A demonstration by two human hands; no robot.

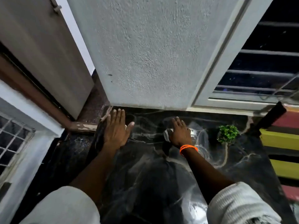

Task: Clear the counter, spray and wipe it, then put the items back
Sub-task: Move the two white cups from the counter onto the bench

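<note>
The black marble counter [145, 167] with white veins runs from the wall toward me and looks glossy. My left hand [116, 128] lies flat on its far left corner, fingers spread, holding nothing. My right hand [180, 132], with an orange bead bracelet at the wrist, presses down on a crumpled white cloth [167, 135] near the back of the counter; only an edge of the cloth shows past the fingers. A small green plant [227, 133] stands on the counter to the right of that hand.
A rough white wall [145, 54] rises right behind the counter. A barred window [262, 67] is at the back right, a door [40, 46] at the left. Yellow, red and black striped fabric [281, 143] lies past the counter's right edge.
</note>
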